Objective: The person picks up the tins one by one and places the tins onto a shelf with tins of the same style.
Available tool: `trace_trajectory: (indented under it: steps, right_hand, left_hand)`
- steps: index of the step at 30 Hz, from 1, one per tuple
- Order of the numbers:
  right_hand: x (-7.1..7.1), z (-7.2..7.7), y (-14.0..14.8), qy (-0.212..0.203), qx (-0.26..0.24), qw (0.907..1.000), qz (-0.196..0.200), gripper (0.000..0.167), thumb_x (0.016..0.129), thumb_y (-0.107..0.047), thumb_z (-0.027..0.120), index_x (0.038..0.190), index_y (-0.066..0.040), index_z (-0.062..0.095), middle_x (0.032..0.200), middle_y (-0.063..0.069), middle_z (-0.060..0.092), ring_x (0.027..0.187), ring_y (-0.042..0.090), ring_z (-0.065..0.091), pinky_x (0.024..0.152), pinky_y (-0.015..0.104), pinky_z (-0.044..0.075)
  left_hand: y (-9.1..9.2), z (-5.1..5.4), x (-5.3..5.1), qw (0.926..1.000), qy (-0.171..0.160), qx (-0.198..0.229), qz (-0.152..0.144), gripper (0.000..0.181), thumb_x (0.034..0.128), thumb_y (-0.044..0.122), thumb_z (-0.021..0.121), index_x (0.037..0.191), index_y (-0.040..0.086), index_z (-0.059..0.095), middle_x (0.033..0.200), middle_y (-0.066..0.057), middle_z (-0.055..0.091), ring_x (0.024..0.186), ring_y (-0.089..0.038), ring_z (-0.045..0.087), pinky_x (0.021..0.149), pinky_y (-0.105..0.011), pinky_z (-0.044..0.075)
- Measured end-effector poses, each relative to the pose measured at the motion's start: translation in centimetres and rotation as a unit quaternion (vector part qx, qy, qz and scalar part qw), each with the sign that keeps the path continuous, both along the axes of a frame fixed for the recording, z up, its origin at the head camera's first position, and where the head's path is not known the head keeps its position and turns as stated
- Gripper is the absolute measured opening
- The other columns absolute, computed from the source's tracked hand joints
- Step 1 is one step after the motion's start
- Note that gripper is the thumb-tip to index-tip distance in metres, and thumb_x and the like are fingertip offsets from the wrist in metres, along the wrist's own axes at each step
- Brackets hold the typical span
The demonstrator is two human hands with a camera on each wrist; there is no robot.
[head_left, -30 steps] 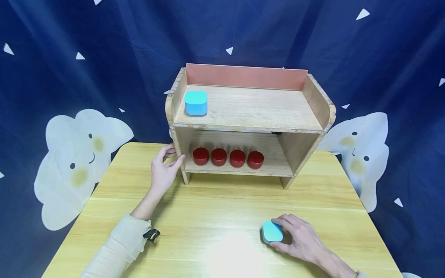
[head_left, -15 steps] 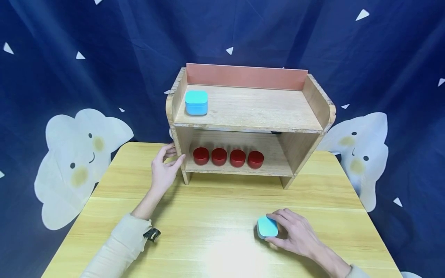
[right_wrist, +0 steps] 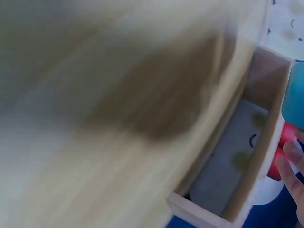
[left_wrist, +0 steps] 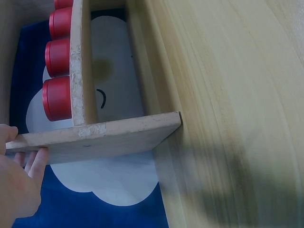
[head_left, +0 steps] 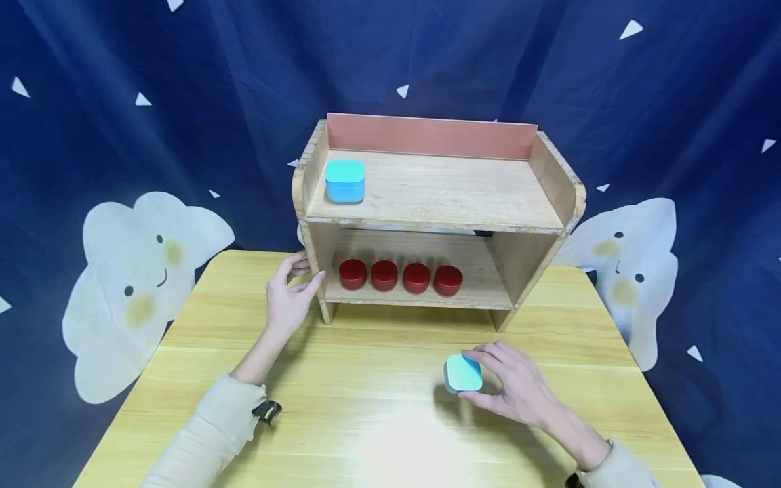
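Note:
My right hand point(head_left: 515, 388) pinches a small light-blue box point(head_left: 462, 373) with rounded corners between thumb and fingers. The box is off the table, its shadow apart below it; in the right wrist view the blue box point(right_wrist: 294, 95) shows at the right edge. At the left side panel of a two-tier wooden shelf point(head_left: 439, 193), my left hand point(head_left: 289, 296) holds the panel's front edge, thumb at the front and fingers on the outer side. Another light-blue box point(head_left: 345, 181) sits at the left end of the upper tier.
Several round red tins point(head_left: 384, 276) stand in a row on the lower tier, from its left end to past the middle. The shelf stands at the back of a wooden table point(head_left: 342, 379). Behind hangs a dark blue curtain point(head_left: 244, 102) with white clouds and triangles.
My right hand has lifted the blue box off the table and carried it left and toward the shelf. My left hand stays on the shelf's side panel.

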State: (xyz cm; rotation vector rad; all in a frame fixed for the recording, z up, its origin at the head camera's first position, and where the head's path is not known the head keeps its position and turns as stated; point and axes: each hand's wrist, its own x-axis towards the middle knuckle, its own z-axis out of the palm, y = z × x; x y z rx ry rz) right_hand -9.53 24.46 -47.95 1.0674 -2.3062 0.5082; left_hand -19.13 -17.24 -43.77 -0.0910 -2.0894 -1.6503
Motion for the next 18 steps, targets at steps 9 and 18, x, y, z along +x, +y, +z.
trace_trajectory:
  steps: [9, 18]
  right_hand:
    - [-1.6, 3.0, -0.3, 0.024, 0.003, 0.9997, -0.002, 0.064, 0.093, -0.069, 0.067, 0.117, -0.011, 0.076, 0.104, -0.001, 0.074, 0.089, 0.015, 0.067, 0.063, 0.025, 0.059]
    - [-2.7, 5.4, -1.0, 0.038, 0.005, 0.9993, -0.005, 0.071, 0.096, -0.075, 0.054, 0.121, -0.011, 0.076, 0.103, -0.001, 0.074, 0.09, 0.016, 0.066, 0.065, 0.029, 0.058]
  left_hand:
    - [-0.1, -0.1, -0.1, 1.0, -0.001, -0.002, 0.001, 0.044, 0.0912, 0.0, 0.079, 0.133, -0.001, 0.066, 0.118, -0.027, 0.072, 0.097, 0.003, 0.063, 0.079, -0.01, 0.062]
    - [-0.1, 0.0, 0.0, 1.0, -0.003, -0.004, -0.001, 0.043, 0.0916, 0.001, 0.079, 0.133, -0.001, 0.066, 0.118, -0.026, 0.072, 0.097, 0.001, 0.063, 0.08, -0.011, 0.062]
